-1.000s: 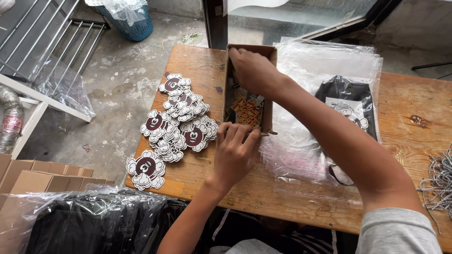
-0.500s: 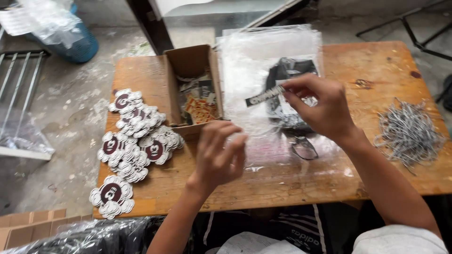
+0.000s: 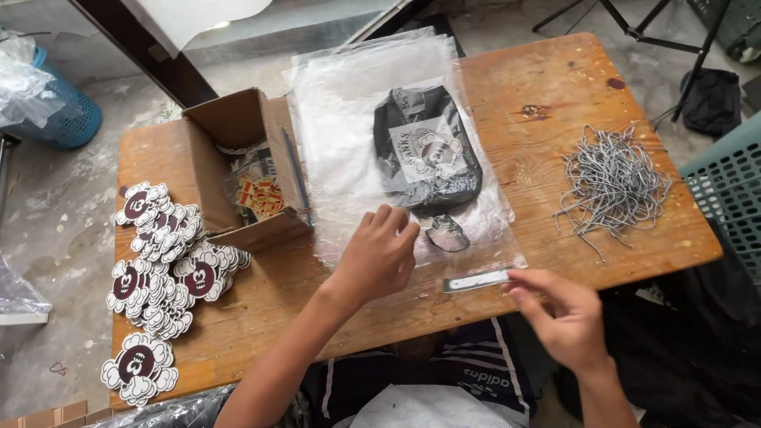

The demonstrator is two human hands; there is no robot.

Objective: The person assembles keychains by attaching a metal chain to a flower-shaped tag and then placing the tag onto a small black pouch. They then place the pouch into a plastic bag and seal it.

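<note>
My left hand [image 3: 376,255] lies with curled fingers on a stack of clear plastic bags [image 3: 357,119] and presses the top one down on the wooden table [image 3: 555,87]. Inside the top bag is a folded black pouch with a pale printed patch [image 3: 428,150], and a small dark tag [image 3: 448,235] lies just below it, close to my fingertips. My right hand [image 3: 559,313] is at the table's front edge. It pinches the end of a thin pale strip [image 3: 474,280] that runs along the bag's lower edge.
An open cardboard box [image 3: 238,127] of small packets stands left of the bags. Several flower-shaped cards [image 3: 162,261] spread over the table's left side. A pile of grey cords [image 3: 610,182] lies right. A green crate [image 3: 729,190] and a blue basket [image 3: 67,115] flank the table.
My right hand came out of the box with the strip, crossed over the bags and dropped to the front edge. My left hand moved right onto the bags. The view shifted right.
</note>
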